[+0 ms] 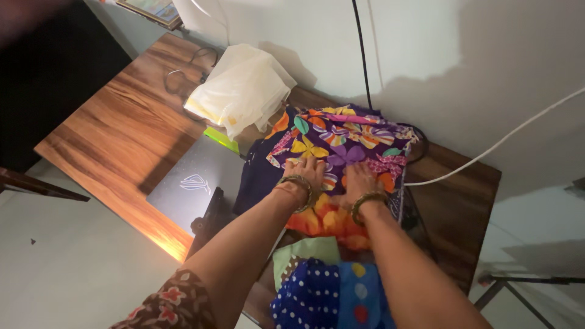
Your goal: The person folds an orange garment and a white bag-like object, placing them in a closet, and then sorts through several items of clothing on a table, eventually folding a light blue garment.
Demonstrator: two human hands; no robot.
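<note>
two hands lie flat on a floral cloth (341,143) at the middle of a wooden table (122,134). the left hand (306,172) presses palm down with fingers spread and gripping nothing; the right hand (358,181) lies just beside it at its 3 o'clock, also flat and open on the cloth. each wrist wears a bangle (298,183).

the cloth is purple with orange, yellow and pink flowers, folded into a rough square, and its orange part reaches toward 6 o'clock under the wrists. at 6 o'clock of the hands sits a blue dotted cloth (317,295) with a pale green piece (304,250) touching its top edge. at 9 o'clock of the hands a closed grey laptop (195,180) rests on the table, with a dark garment (259,176) between it and the floral cloth. at 11 o'clock a cream bag (241,91) lies near the wall. a black cable (361,49) runs down the wall at 12 o'clock, and a white cable (499,143) leaves at 3 o'clock.
</note>
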